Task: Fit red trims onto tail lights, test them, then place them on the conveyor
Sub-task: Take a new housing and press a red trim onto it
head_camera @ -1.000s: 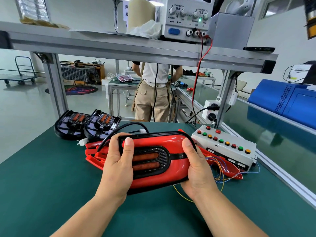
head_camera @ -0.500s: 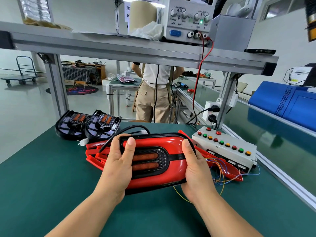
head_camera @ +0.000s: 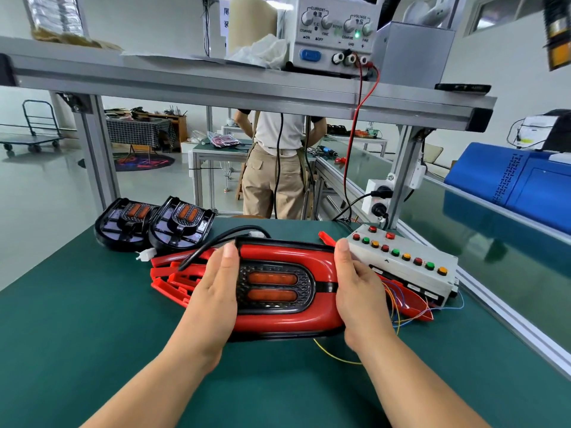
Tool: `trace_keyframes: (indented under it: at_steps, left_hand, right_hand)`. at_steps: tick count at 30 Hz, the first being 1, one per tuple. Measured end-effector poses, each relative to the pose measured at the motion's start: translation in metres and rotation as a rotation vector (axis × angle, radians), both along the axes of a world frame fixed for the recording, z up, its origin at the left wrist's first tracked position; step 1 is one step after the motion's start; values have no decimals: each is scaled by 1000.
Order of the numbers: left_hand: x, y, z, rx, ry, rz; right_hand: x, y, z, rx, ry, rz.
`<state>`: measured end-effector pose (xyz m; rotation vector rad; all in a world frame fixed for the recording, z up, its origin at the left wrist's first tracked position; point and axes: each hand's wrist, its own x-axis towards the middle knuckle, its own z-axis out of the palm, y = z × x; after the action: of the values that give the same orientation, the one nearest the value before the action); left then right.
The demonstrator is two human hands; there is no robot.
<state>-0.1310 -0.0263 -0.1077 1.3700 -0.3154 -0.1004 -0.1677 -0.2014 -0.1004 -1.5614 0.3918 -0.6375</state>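
I hold a tail light (head_camera: 287, 316) over the green mat, its glossy red trim framing a black mesh panel with two orange lenses. My left hand (head_camera: 213, 291) grips its left end with the thumb lying up the front. Gripping the right end is my right hand (head_camera: 358, 291), thumb at the top corner. A black cable (head_camera: 216, 242) runs from the light's top left to a white plug. Loose red trims (head_camera: 173, 273) lie stacked behind the left hand. Two black tail lights without trim (head_camera: 123, 220) (head_camera: 182, 223) stand at the mat's far left.
A white test box (head_camera: 411, 267) with red, green and yellow buttons sits right of the light, coloured wires trailing beneath. The green conveyor (head_camera: 494, 242) runs along the right side. A power supply (head_camera: 333, 32) stands on the overhead shelf. A person (head_camera: 275, 168) stands beyond the bench.
Both hands keep their grip on the tail light. It has risen slightly and sits more level, and my right thumb has slid up to the top right corner.
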Motion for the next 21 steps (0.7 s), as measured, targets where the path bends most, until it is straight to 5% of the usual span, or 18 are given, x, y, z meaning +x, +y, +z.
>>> trace_keyframes:
  at_steps: [10, 21]
  left_hand:
    - [7, -1, 3, 322, -195, 422]
    - [16, 2, -2, 486, -73, 377]
  right_hand:
    - [1, 18, -2, -174, -52, -45]
    - [3, 15, -8, -218, 112, -42]
